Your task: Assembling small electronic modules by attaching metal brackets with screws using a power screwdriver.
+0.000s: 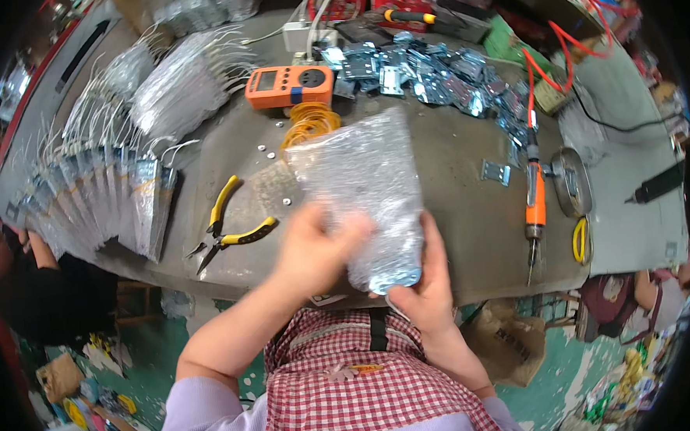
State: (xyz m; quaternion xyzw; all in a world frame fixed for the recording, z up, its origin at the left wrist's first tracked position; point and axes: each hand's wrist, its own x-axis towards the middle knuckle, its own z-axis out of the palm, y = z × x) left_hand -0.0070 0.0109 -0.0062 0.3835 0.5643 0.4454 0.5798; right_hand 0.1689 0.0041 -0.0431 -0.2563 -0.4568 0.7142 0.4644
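A clear bubble-wrap bag [362,164] is held up over the front of the table, with a shiny bluish part showing at its lower end. My left hand [315,248] is closed on the bag's left side, its fingers somewhat blurred. At the lower right, my right hand [426,281] grips the same bag, thumb in front and fingers behind. Yellow-handled pliers [227,220] lie spread to the left of my left hand. Beyond the bag are a bundle of yellow rubber bands [309,122] and an orange multimeter [290,86].
Metal plates [431,74] are heaped at the back. An orange electric screwdriver [535,202] on a red cord lies right, beside a metal dish [572,180]. Wrapped pieces with white wires [98,193] fan out left; more bubble-wrapped bundles [186,83] sit behind. A person's arm [41,248] is far left.
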